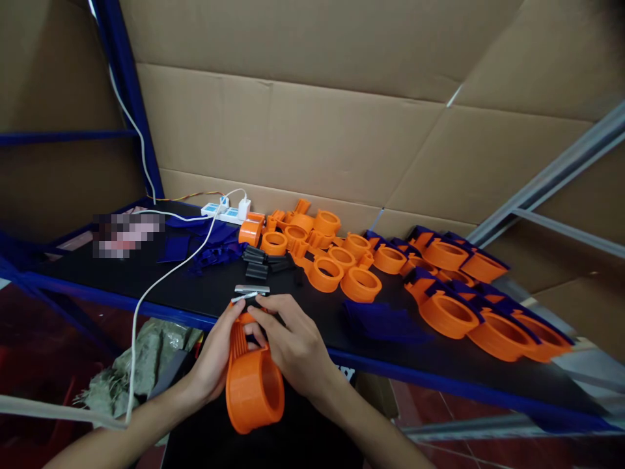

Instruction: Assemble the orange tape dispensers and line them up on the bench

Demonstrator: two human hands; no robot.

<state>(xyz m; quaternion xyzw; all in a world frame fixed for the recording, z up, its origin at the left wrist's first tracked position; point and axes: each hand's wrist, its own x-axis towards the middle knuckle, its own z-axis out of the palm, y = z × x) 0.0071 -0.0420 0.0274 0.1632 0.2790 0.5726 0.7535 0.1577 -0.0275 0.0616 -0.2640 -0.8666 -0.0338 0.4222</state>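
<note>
An orange plastic tape dispenser (254, 394) is held between both hands near the table's front edge, its round hub hanging down and its ribbed handle pointing up. My left hand (217, 352) is closed around the handle's left side. My right hand (295, 335) grips it from the right, with thumb and fingers near the top end. At that end, by the fingertips, is a serrated metal blade (244, 297); the fingers partly hide how it sits there. Just beyond lies a second metal strip (252, 288) on the black table top (195, 286).
Several orange dispensers (326, 272) cluster behind my hands. More, with blue pieces attached (449, 314), stand at the right. Black pieces (256, 269), blue sheets (375, 320) and blue scraps (219, 244) lie around. A white cable (168, 273) runs from a power strip (229, 212) over the left side.
</note>
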